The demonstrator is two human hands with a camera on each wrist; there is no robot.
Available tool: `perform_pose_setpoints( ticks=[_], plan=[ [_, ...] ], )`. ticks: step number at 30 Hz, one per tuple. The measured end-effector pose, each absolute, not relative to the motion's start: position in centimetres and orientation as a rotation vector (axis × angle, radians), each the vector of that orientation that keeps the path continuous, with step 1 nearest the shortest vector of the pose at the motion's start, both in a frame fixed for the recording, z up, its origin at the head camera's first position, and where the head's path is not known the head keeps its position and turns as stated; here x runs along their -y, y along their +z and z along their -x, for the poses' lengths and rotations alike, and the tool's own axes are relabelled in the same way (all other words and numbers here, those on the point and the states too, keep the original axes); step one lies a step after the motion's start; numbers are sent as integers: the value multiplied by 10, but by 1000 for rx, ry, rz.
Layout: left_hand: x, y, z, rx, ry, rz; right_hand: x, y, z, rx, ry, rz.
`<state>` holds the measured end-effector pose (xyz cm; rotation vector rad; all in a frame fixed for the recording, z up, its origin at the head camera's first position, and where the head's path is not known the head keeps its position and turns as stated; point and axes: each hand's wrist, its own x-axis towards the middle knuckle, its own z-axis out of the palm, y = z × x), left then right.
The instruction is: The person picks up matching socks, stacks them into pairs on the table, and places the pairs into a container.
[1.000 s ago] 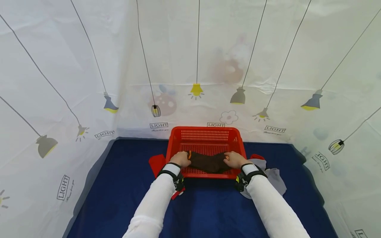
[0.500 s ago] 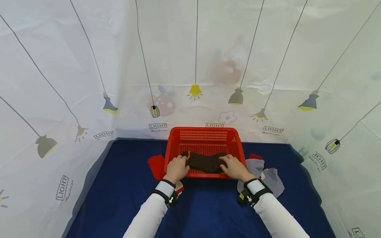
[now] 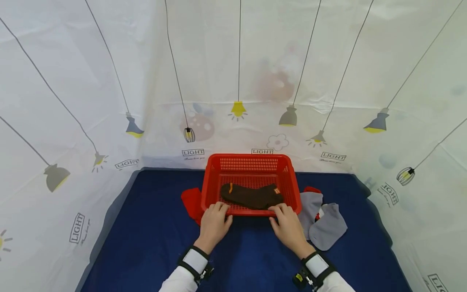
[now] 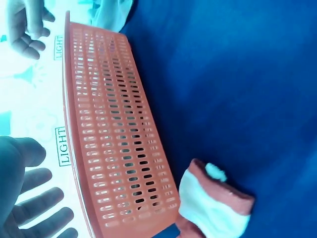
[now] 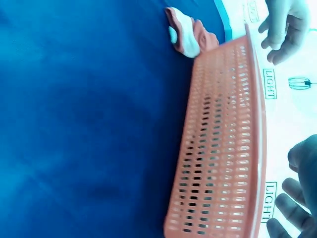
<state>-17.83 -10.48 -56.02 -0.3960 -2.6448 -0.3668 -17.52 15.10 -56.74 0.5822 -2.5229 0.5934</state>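
A dark brown sock (image 3: 251, 196) with orange marks lies flat in the red plastic basket (image 3: 251, 159), apparently folded or paired. My left hand (image 3: 214, 222) hovers by the basket's near rim at its left, fingers loosely spread and holding nothing. On the right, my right hand (image 3: 289, 227) hangs by the same rim, also without anything in its grasp. From the left wrist view, the fingers (image 4: 42, 203) are above the rim, apart from the basket wall. The right wrist view likewise shows loose fingers (image 5: 292, 210) beside the rim.
Grey socks (image 3: 326, 227) with a red and white patch lie on the blue cloth (image 3: 153, 243) right of the basket. Left of it is a red sock (image 3: 192, 204); the left wrist view shows its white part (image 4: 210, 203). A white printed curtain (image 3: 233, 61) stands close behind.
Both hands have let go of the brown sock in the basket and drawn back toward the near rim. Their fingers have uncurled; the sock stays in place.
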Motion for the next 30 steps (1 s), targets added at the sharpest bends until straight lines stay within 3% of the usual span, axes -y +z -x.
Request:
perform_pose_setpoints(
  ticks=[21,30],
  plan=[
    [109,-606,99,2650,-417,354,-159,-606,113,2769,613,-346],
    [113,-626,86,2685,-428,348,-165,-624,101,2818,598,-257]
  ],
)
